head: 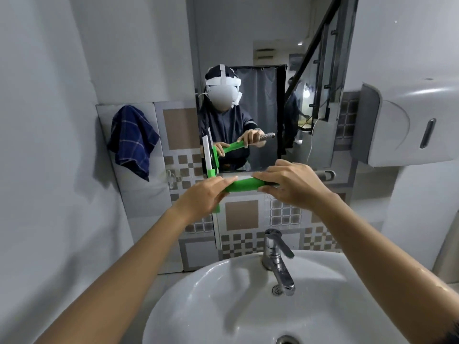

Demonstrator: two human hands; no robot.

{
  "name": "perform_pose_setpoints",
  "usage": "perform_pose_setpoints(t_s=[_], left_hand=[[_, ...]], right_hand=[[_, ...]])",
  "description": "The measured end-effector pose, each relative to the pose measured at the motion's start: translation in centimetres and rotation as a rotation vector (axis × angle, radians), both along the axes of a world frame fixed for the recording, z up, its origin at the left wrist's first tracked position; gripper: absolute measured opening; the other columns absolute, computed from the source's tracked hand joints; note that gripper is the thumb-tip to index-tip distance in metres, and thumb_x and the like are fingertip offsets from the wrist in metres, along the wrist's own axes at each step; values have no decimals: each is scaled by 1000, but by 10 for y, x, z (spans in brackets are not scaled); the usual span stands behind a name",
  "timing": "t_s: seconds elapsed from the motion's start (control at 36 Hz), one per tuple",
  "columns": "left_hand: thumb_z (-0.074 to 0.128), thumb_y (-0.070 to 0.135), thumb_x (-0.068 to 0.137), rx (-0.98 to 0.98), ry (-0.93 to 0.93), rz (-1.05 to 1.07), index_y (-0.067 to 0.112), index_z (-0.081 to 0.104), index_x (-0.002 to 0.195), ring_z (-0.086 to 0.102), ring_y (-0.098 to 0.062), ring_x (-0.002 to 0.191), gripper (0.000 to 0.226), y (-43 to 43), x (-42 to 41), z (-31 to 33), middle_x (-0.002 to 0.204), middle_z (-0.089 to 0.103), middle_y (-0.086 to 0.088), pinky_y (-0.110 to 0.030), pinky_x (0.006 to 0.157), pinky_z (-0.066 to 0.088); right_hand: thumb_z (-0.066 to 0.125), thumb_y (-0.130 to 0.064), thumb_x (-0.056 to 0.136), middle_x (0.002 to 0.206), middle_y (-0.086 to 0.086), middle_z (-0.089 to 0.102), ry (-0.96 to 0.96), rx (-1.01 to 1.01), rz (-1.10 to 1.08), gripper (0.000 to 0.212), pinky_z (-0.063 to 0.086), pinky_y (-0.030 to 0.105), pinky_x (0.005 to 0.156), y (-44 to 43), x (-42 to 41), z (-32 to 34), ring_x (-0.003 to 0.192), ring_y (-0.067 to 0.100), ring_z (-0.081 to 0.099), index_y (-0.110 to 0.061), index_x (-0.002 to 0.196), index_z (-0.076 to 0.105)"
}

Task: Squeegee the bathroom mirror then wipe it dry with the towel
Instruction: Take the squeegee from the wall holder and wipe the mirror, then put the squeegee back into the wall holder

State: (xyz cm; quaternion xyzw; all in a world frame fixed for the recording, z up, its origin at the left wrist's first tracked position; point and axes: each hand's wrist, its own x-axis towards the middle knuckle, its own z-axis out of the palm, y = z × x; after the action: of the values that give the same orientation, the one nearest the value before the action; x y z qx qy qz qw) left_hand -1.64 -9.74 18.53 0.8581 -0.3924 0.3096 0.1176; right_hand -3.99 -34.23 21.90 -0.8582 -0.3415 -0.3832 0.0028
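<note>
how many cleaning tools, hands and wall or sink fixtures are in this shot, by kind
Cleaning tools: 2, the green squeegee and the blue towel
Hands: 2, left hand and right hand, both on the squeegee
Fixtures: 4, mirror, sink, tap, dispenser
Total: 8

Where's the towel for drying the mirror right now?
In the head view, the blue checked towel hangs on the tiled wall at the left, beside the mirror and above the sink, untouched by either hand.

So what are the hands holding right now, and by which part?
Both hold the green plastic squeegee by its handle: left hand near the blade end, right hand at the far end.
</note>
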Motion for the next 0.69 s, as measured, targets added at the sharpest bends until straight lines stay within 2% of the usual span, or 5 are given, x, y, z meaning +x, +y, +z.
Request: perform_pose_setpoints(t_s=[0.08,0.22,0.39,0.5,0.69], left_hand=[[43,10,95,-82,57,32,12,37,138,51,-13,70,43,13,-10,-7,92,57,-8,-29,63,52],[49,10,93,-305,-3,46,5,48,129,50,-9,74,36,27,-25,-23,99,65,-13,-17,66,45],[47,11,94,-549,23,191,13,45,132,56,-19,87,38,33,-45,-44,108,61,-12,-33,73,50],[44,14,96,-658,69,229,15,43,134,57,-20,89,38,36,-56,-57,109,61,-10,-37,74,52],[45,14,96,-691,35,288,14,46,131,58,-15,75,35,48,-61,-79,92,62,-5,-31,61,54]], right_hand=[[62,-36,84,96,-4,68,32,77,31,34,47,31,69,16,0,2,88,20,55,-23,115,64],[73,-30,75,100,6,68,-89,278,13,39,47,43,92,45,1,-3,98,27,59,-8,107,68],[72,-27,77,132,16,48,-102,720,29,55,32,33,107,99,-14,-25,124,29,42,-4,124,56],[71,-31,79,144,16,33,95,1077,78,71,31,33,110,137,-26,-31,135,26,31,-6,138,39],[71,-14,80,142,4,38,393,1237,273,83,45,42,101,177,-18,-37,127,20,44,-16,146,21]])
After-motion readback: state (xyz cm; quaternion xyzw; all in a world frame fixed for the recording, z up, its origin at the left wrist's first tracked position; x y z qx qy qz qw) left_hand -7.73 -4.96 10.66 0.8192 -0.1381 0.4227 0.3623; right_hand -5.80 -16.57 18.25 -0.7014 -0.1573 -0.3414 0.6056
